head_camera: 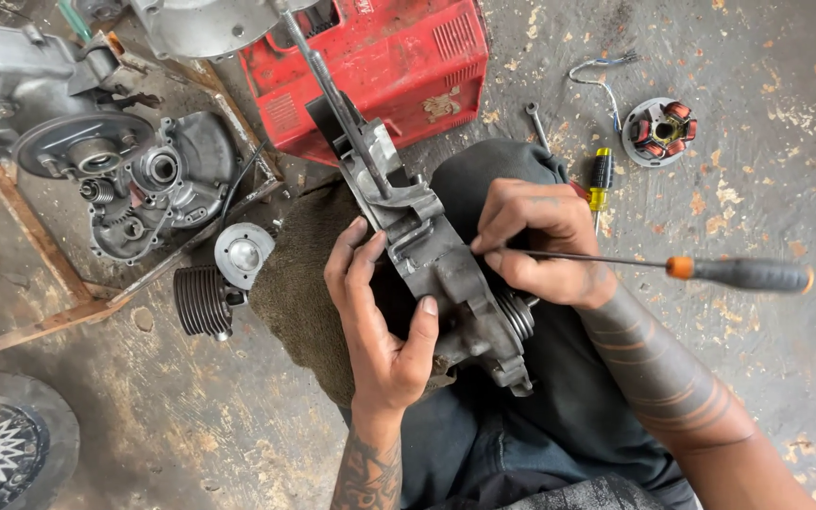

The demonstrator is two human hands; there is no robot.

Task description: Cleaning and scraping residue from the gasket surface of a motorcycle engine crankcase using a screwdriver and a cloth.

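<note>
A grey metal engine casing (446, 274) with a long steel rod (328, 85) rests across my lap on a brown cloth (299, 283). My left hand (380, 321) grips the casing from its left side, thumb over the middle. My right hand (540, 241) holds a long screwdriver (748, 274) by its thin shaft, pressing the tip end against the casing's right edge. The black handle with an orange collar sticks out to the right.
A red housing (380, 66) lies ahead on the concrete floor. An engine block (115, 179), a finned cylinder (202, 300) and a piston (243, 253) sit at the left. A stator coil (660, 130), a yellow-black screwdriver (600, 179) and a wrench (537, 123) lie at the right. A wheel (2, 444) is bottom left.
</note>
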